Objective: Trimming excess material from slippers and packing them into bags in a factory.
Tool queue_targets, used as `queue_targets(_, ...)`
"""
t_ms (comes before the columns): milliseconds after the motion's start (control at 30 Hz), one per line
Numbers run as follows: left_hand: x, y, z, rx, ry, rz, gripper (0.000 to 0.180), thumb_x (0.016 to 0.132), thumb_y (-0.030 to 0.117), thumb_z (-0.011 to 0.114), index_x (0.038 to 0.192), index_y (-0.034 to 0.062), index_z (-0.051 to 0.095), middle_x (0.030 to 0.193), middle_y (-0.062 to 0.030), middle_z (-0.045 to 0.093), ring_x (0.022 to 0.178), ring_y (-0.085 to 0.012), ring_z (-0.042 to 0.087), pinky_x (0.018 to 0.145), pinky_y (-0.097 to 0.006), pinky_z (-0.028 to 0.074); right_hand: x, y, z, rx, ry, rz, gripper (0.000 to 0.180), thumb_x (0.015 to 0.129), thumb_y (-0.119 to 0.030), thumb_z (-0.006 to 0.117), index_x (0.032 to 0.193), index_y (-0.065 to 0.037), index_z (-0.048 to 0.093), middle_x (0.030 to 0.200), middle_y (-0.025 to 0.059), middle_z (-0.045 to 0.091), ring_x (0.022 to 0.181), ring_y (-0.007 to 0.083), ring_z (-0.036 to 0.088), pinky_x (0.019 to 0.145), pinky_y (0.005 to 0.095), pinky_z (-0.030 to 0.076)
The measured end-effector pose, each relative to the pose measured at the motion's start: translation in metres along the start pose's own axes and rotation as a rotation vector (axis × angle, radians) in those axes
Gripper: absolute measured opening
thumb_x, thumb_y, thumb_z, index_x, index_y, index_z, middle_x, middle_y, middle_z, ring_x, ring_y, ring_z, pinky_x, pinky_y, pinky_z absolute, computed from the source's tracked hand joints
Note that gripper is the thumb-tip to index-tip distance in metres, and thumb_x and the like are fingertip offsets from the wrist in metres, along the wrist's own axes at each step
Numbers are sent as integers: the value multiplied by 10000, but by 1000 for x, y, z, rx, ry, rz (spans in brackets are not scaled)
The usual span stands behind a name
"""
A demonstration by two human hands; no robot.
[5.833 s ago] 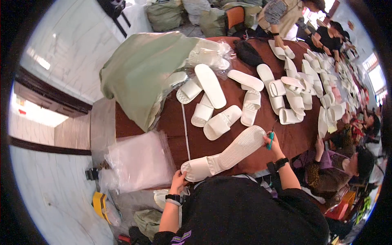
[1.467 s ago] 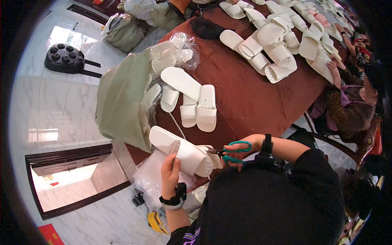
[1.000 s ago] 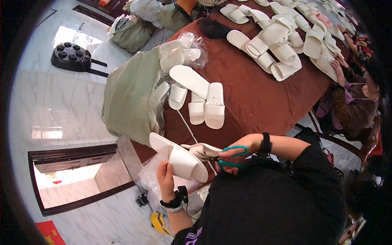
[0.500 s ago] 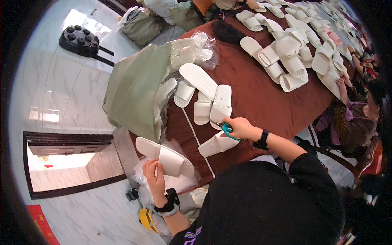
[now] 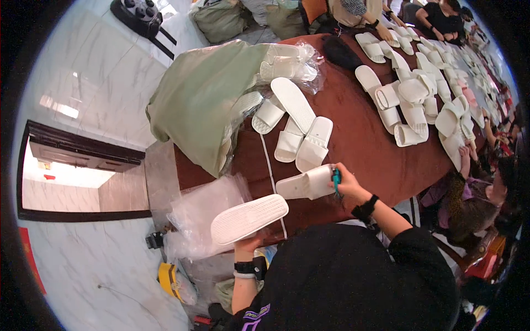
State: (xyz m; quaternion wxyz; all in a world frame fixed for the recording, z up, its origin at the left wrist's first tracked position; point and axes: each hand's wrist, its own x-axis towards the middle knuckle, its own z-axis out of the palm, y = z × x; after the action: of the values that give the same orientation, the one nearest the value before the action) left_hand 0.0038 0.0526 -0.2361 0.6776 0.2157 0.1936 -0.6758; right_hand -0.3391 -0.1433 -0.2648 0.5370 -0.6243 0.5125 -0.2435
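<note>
My left hand (image 5: 249,243) is closed on a white slipper (image 5: 248,220), held over the near table edge with its textured sole turned up. The slipper covers most of those fingers. Teal-handled scissors (image 5: 336,180) are gripped in my right hand (image 5: 350,187), blades hidden. That hand is at the strap end of another white slipper (image 5: 301,185); whether its fingers also grip this slipper I cannot tell. Just beyond, a slipper lying sole up (image 5: 292,102) overlaps a strap-up slipper (image 5: 314,142), with more white slippers beside them.
A brown cloth covers the table (image 5: 353,132). Clear plastic bags (image 5: 193,212) lie at its near left edge, below a large green sack (image 5: 199,99) with wrapped slippers at its mouth. Many slippers (image 5: 411,105) are heaped at right. Other people (image 5: 441,22) sit around the table.
The slipper in my left hand has turned from strap up to sole up and moved right. My right hand has gone from above the near slipper to its strap end. The view has shifted.
</note>
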Motion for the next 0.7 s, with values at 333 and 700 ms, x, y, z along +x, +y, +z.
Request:
queue_targets(333,27,-11,1,200,-329,-132,526,911,393,458,1315,59,415,1324,-159,465,1213,-384,438,943,-583,403,-17,-30,-92,273,-62,-136,451,749,-72,719,1111,-82,451,989,24,507,906,136,510,771,286,443)
queue_targets(700,37,-59,30,332,-404,-61,535,911,379,467,1330,55,394,1308,-157,479,1200,-352,460,943,-532,430,-39,-70,-53,616,-198,118,394,744,-32,716,1032,-104,458,981,11,522,932,117,513,790,272,430)
